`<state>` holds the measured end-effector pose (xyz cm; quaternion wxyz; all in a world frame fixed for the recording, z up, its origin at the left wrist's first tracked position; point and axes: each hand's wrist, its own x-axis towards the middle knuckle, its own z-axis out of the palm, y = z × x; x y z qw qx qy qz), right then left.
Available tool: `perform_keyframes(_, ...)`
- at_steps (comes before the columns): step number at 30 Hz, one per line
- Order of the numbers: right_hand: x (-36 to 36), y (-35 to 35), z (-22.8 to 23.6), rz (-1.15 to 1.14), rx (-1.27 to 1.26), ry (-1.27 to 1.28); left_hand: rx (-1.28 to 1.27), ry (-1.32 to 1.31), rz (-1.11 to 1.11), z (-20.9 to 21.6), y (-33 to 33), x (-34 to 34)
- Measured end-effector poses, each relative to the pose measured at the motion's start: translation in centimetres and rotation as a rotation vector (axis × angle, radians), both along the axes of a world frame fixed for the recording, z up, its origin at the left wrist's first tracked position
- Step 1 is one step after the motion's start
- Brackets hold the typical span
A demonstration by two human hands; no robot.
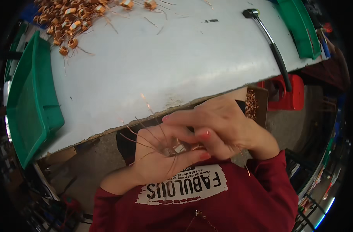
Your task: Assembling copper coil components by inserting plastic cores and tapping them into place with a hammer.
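Observation:
Close in front of my dark red sweater, my left hand is closed around a small copper-wire coil with a pale patch on it. Several thin copper leads fan out from that hand toward the table edge. My right hand comes in from the right, its fingers bent over the coil and its thumb near the left fingertips. A thin copper wire trails out below the right hand. My fingers hide part of the coil and the exact grip.
Many copper coils lie heaped at the table's far left. Green trays stand left and far right. A hammer lies at right, its handle over the table's edge. Below are a red stool and a box of copper bits.

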<state>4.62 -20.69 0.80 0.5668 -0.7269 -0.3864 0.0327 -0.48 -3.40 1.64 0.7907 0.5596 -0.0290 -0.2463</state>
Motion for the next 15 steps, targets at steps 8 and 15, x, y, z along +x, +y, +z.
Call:
perform_keyframes(8,2.6,-5.4,0.3,-0.315,0.353,0.282,-0.475,0.03,0.204,-2.0,-0.6,-1.2)
perform_keyframes(15,1.8,-14.0,2.6,-0.526,0.338,0.355,-0.672,0.164,0.191,-1.5,5.0,-1.5)
